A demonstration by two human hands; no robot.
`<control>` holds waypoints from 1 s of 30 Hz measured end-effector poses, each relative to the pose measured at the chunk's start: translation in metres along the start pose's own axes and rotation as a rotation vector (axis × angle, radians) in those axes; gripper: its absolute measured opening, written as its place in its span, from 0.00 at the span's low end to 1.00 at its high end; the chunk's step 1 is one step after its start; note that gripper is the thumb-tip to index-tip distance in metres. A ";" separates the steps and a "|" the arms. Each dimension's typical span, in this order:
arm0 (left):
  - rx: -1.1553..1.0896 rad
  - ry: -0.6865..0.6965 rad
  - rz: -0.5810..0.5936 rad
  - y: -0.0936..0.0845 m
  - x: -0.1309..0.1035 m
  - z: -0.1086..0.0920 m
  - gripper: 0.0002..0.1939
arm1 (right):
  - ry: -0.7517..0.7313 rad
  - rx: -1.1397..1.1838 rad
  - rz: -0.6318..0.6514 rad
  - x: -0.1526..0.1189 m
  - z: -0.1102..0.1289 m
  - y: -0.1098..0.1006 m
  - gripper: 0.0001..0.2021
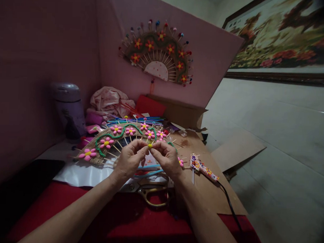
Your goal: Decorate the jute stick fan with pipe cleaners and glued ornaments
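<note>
Between the fingertips of both hands is a small yellow ball point(150, 146), perhaps clay or a pom-pom. My left hand point(131, 157) pinches it from one side, and my right hand point(166, 157) pinches it from the other. Just behind them lies a fan-shaped craft point(88, 147) of twine woven over sticks, with pink flowers and a wavy green strip; my hands cover part of it. Large scissors point(155, 199) with gold handles rest below my wrists. Light blue strips point(149, 170) show between my forearms.
A flower-patterned glue gun point(204, 169) with a black cord lies right on cardboard point(220, 194). A purple tumbler point(68, 111) stands at the left. Pink cloth point(111, 100) and pipe cleaners point(151, 120) are behind. Another decorated fan point(154, 45) hangs on the pink panel. Red cloth point(102, 218) covers the front.
</note>
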State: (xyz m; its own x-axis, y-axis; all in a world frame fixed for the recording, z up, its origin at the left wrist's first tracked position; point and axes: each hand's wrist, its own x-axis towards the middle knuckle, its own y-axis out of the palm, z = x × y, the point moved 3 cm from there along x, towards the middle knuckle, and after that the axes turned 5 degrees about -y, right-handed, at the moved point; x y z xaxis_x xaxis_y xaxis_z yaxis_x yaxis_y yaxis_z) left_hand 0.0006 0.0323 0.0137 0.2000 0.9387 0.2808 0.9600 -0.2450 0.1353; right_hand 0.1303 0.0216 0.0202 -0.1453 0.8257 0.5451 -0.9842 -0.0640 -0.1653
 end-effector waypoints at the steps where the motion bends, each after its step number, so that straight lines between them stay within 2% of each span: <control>1: -0.019 0.001 0.006 0.000 0.000 0.000 0.10 | 0.012 0.028 0.001 0.001 -0.002 0.000 0.08; 5: -0.031 0.029 -0.016 0.000 -0.001 -0.002 0.09 | 0.018 -0.007 -0.035 0.002 -0.005 -0.001 0.10; 9: 0.009 0.053 -0.009 0.000 0.000 -0.004 0.08 | -0.039 -0.082 -0.014 0.001 -0.002 -0.004 0.09; 14: 0.190 0.048 0.057 -0.003 0.003 -0.004 0.09 | -0.078 -0.331 0.058 0.000 0.004 -0.013 0.06; 16: 0.326 0.116 0.044 -0.006 0.004 -0.005 0.07 | -0.089 -0.398 0.089 0.000 0.005 -0.015 0.06; 20: 0.554 0.351 0.068 -0.008 0.003 -0.012 0.06 | -0.098 -0.479 0.139 0.000 0.005 -0.017 0.05; 22: 0.584 0.376 0.105 -0.007 0.003 -0.013 0.06 | -0.096 -0.517 0.157 0.000 0.005 -0.017 0.05; 24: 0.522 0.290 0.116 -0.007 0.003 -0.012 0.05 | -0.094 -0.517 0.157 0.000 0.006 -0.018 0.05; 28: 0.188 -0.031 0.102 -0.005 0.005 -0.005 0.12 | -0.124 -0.510 0.137 0.002 0.011 -0.015 0.08; 30: 0.102 -0.097 0.076 -0.003 0.005 -0.002 0.14 | -0.149 -0.545 0.129 0.002 0.014 -0.013 0.09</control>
State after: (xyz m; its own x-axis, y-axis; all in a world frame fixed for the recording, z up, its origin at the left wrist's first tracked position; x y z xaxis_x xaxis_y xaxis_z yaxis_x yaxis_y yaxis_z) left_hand -0.0018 0.0372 0.0161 0.2860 0.9387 0.1925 0.9553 -0.2949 0.0188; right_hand 0.1410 0.0162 0.0344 -0.3120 0.7403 0.5955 -0.7688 0.1715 -0.6160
